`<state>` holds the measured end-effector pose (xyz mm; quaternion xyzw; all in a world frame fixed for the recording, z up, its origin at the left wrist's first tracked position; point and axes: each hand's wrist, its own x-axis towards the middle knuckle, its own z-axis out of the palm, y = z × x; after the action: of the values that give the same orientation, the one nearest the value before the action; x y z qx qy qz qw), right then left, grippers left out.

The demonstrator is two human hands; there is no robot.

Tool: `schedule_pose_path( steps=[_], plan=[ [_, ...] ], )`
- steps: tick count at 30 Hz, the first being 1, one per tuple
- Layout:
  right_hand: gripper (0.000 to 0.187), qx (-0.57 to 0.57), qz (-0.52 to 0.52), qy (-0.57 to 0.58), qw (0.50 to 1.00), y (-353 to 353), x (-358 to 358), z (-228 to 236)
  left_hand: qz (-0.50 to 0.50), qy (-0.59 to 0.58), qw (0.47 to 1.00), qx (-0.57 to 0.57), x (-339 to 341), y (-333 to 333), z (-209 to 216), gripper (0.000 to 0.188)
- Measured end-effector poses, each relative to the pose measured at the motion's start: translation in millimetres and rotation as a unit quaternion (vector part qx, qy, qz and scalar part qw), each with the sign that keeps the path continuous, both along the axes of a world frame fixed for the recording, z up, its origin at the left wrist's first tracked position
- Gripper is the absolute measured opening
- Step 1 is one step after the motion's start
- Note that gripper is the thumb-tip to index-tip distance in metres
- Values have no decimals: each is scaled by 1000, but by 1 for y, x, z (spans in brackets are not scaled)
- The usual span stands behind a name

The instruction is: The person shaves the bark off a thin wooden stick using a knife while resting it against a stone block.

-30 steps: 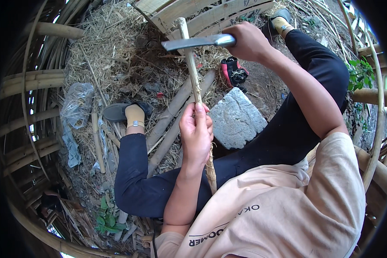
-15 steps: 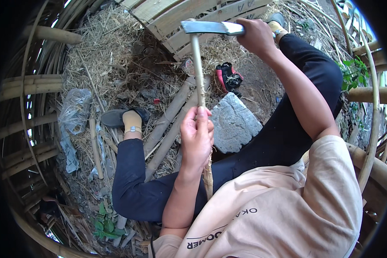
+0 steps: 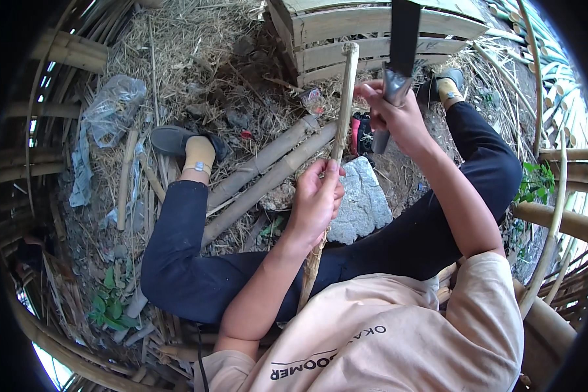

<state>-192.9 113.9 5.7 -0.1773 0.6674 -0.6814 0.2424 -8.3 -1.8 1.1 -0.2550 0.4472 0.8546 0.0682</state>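
My left hand [image 3: 318, 199] is closed around a pale wooden stick [image 3: 343, 104] that slants up and away from my lap. Its upper part is smooth and light; the lower part, below my grip, looks rougher and browner. To the right of the stick's upper half, my right hand [image 3: 398, 117] grips a machete [image 3: 404, 36] with a shiny metal collar. The dark, wide blade points up past the top of the picture, apart from the stick. My right forefinger reaches out close to the stick without clearly touching it.
A grey stone block [image 3: 356, 202] lies between my legs, with a red and black item [image 3: 359, 134] beyond it. Thick bamboo poles [image 3: 268, 163] lie to its left. A slatted wooden crate [image 3: 346, 49] stands ahead. Straw, a clear plastic bag [image 3: 114, 108] and bamboo railings surround me.
The machete has come off the stick's top and turned from lying crosswise to pointing up. My right hand has moved nearer the stick. The view has shifted slightly.
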Motion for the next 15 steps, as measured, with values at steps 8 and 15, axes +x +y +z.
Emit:
schedule_pose_path(
  steps=[8,15],
  plan=[
    [17,-47,42,-133,989,7,-17,2,-104,81,973,-187,-3,9,-19,33],
    [28,9,7,-133,991,23,-18,-15,80,298,641,-703,-14,29,5,32]
  ],
)
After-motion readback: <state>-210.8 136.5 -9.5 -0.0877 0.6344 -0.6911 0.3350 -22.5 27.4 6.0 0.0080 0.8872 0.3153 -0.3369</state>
